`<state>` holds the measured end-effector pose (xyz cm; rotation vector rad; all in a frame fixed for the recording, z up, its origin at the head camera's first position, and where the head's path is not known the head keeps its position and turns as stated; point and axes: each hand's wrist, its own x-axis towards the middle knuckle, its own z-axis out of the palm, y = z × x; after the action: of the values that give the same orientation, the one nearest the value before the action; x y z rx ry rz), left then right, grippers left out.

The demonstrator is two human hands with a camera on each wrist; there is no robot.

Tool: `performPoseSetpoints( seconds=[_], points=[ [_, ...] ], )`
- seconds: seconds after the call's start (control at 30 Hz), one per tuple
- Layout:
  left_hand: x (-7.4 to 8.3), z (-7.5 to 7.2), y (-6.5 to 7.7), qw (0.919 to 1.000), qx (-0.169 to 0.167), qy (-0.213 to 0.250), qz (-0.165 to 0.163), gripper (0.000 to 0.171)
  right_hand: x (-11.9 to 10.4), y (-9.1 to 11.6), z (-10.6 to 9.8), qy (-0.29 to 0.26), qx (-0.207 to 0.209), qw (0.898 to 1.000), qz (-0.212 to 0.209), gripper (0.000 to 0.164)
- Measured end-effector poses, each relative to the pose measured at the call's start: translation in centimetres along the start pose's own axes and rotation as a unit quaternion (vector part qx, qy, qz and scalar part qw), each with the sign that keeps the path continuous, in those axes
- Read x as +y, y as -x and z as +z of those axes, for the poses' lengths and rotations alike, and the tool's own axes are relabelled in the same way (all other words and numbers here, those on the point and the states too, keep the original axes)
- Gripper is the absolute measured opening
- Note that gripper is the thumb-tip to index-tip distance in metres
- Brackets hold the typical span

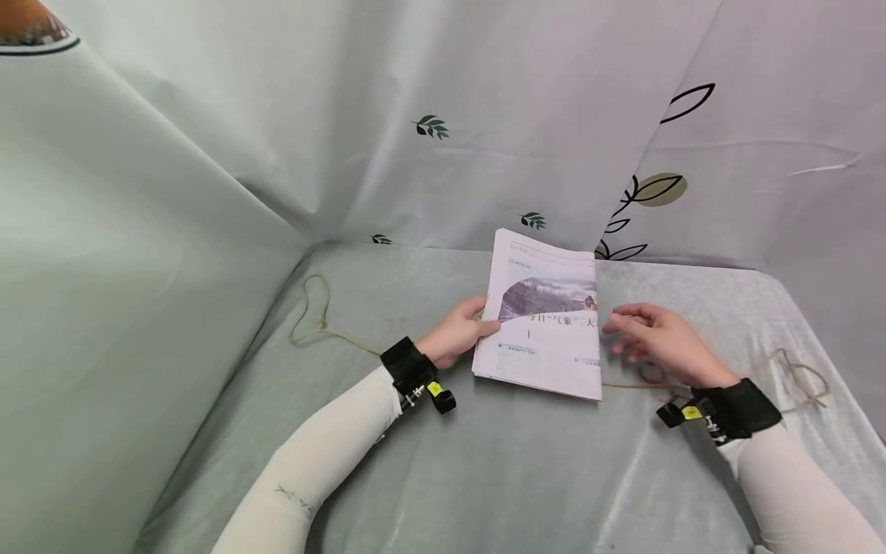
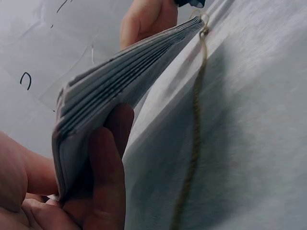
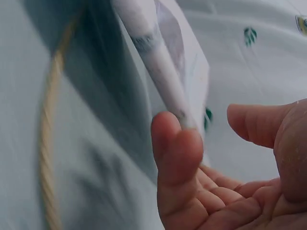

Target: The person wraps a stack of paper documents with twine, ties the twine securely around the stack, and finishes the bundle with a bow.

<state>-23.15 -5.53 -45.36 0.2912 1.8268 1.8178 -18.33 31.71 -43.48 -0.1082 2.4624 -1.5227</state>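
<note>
A folded newspaper, several layers thick, is tilted up above the table with a printed landscape photo facing me. My left hand grips its left edge, thumb on the front and fingers behind; the left wrist view shows the stacked layers of the newspaper between thumb and fingers. Just off the right edge is my right hand, its fingers loosely bent and thumb apart, holding nothing. In the right wrist view, the fingertips of the right hand overlap the folded edge of the newspaper.
A thin twine runs across the grey cloth-covered table, passing below the newspaper. It ends in loops at the far left and the right. Grey curtains with leaf prints rise behind and on the left.
</note>
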Motion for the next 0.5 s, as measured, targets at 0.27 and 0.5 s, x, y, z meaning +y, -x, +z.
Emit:
performPoseSetpoints(
  seconds=[0.27, 0.5],
  points=[
    [-0.5, -0.2, 2.7, 0.9992, -0.039, 0.006, -0.001, 0.047, -0.6, -0.4, 3.6, -0.090, -0.081, 0.993, -0.001, 0.048],
    [-1.0, -1.1, 4.7, 0.9982, -0.057, -0.017, -0.009, 0.048, -1.4, 0.1, 5.4, -0.066, -0.073, 0.995, -0.009, 0.047]
  ],
)
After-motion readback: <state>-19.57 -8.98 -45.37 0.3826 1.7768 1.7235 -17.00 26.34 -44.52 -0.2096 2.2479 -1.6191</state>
